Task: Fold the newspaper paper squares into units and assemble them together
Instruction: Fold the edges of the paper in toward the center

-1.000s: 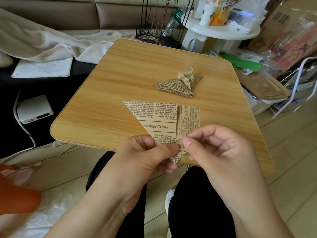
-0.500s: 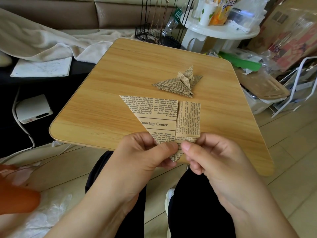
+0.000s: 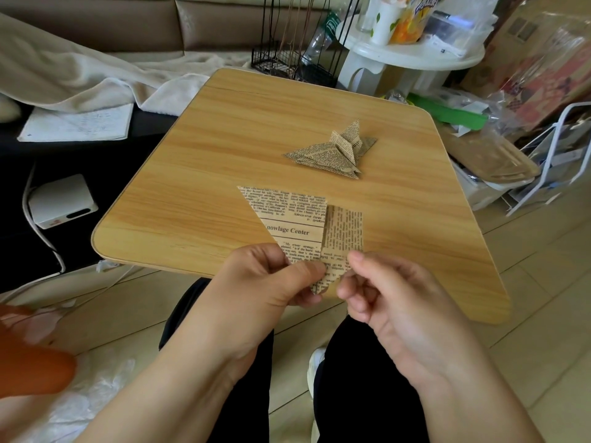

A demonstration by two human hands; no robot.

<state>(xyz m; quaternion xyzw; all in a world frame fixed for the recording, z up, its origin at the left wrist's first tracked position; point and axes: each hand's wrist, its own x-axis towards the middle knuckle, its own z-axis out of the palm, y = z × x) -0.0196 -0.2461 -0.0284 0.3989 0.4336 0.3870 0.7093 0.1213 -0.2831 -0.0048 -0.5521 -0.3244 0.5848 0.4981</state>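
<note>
While both hands hold it just above the near edge of the table (image 3: 198, 199), the newspaper sheet (image 3: 297, 223) is partly folded, so one unit seems to be in the making; the left hand (image 3: 256, 289) pinches its lower point between thumb and fingers, and the right hand (image 3: 387, 298) pinches the narrow folded flap (image 3: 345, 228) at its base; next that flap probably needs creasing flat; farther off, finished folded units (image 3: 332, 153) lie on the table, awaiting assembly.
</note>
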